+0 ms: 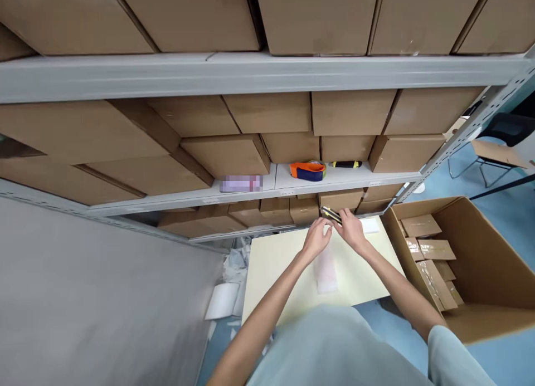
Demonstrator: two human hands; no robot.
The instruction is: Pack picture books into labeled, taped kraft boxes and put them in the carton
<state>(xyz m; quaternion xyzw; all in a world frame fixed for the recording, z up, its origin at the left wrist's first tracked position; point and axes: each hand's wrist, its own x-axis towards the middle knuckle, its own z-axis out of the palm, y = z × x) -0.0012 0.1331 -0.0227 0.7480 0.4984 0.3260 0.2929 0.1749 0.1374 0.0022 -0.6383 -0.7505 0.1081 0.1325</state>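
Note:
My right hand [351, 229] is closed round a utility knife [331, 214], black with yellow and silver parts, its tip pointing to the upper left. Close beside it, my left hand [317, 238] has its fingers pinched together at the far end of a pale pink, translucent plastic-wrapped package [326, 272]. The package lies lengthwise on a cream tabletop [276, 263], pointing towards my body. Fingers hide its far end, so the exact grip there is not clear. A small white item [370, 225] sits on the table right of my right hand.
Grey shelving [259, 74] full of cardboard boxes [273, 110] rises in front. On its middle shelf lie an orange and blue tape dispenser [308, 171], a black-yellow cutter [346, 164] and a blurred purple pack [241, 184]. At right stands a large open carton [489, 263] with small boxes inside.

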